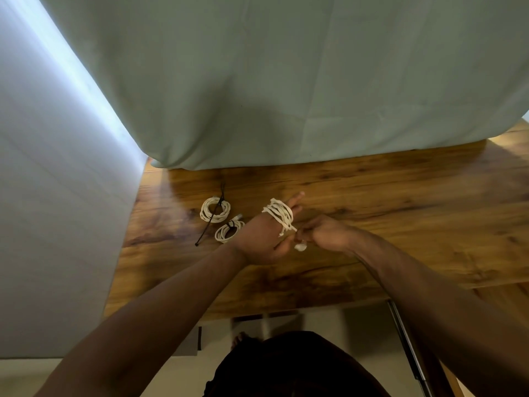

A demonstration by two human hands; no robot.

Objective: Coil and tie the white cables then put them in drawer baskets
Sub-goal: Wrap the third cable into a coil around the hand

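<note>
White cable, thick & rope-like, is wound in several loops round the straight fingers of the left hand, which is held just above the brown wood-grain table, approx mid-table. Back of the left hand faces the camera, fingers together & pointing toward the far edge, w/ the fingertips sticking out past the loops. Can't tell if the left thumb presses on the white cable.

One strand runs from the loops down to the right hand, which is just beside the left. Its fingers are curled & pinch that strand by the left hand's thumb side. The cable's white plug end hangs just below the pinch, btwn the two hands.

Left of the hands, 2 more white cables lie on the table, already coiled:
- Far coil lies flat w/ a long thin black tie across it. The tie's tails run past the coil both ways.
- Near coil lies next to it, close to the left wrist, w/ a short black tie wrapped at its far side.
- The coils are v. near each other; can't tell if they touch.

Pale green cloth hangs behind, its hem resting on the table's far edge. White panel stands along the table's left side.
</note>
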